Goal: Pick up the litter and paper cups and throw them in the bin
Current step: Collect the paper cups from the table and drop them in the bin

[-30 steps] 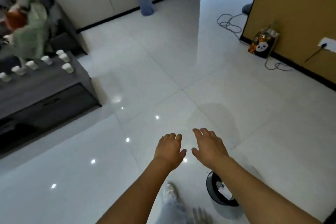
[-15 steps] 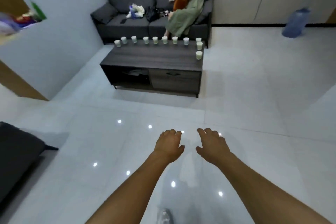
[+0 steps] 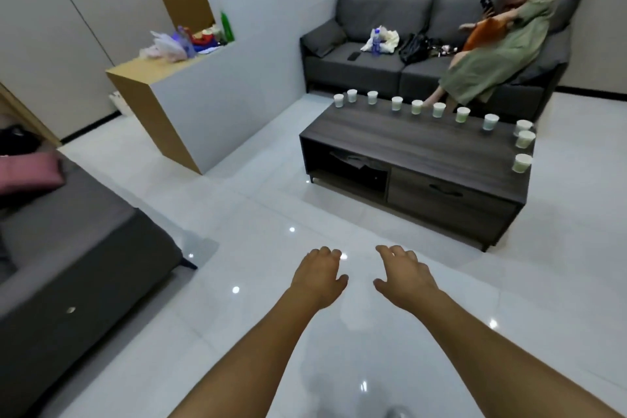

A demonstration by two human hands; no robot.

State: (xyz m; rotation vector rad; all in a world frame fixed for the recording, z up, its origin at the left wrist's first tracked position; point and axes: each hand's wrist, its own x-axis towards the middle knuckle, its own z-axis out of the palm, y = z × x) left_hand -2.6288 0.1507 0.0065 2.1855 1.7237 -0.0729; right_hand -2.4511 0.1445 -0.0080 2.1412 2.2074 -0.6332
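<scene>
White glossy floor tiles (image 3: 258, 214) lie under both outstretched hands. The left hand (image 3: 319, 276) and the right hand (image 3: 402, 276) are held side by side, palms down, a small gap between them; the fingers of each hang loosely curled and hold nothing.

Well ahead of the right hand stands a dark wood coffee table (image 3: 407, 146). Paper cups stand upright on it: a row (image 3: 417, 107) along its far edge, and three more (image 3: 524, 139) down its right end, the nearest of them (image 3: 521, 163) by the front corner. All are far beyond the reach of either hand.

Past the table is a grey sofa (image 3: 373, 68), where a person in a green dress (image 3: 492, 58) sits holding a phone. Off to the left of the left hand is another grey sofa (image 3: 78, 248) with a pink cushion (image 3: 29, 171).
</scene>
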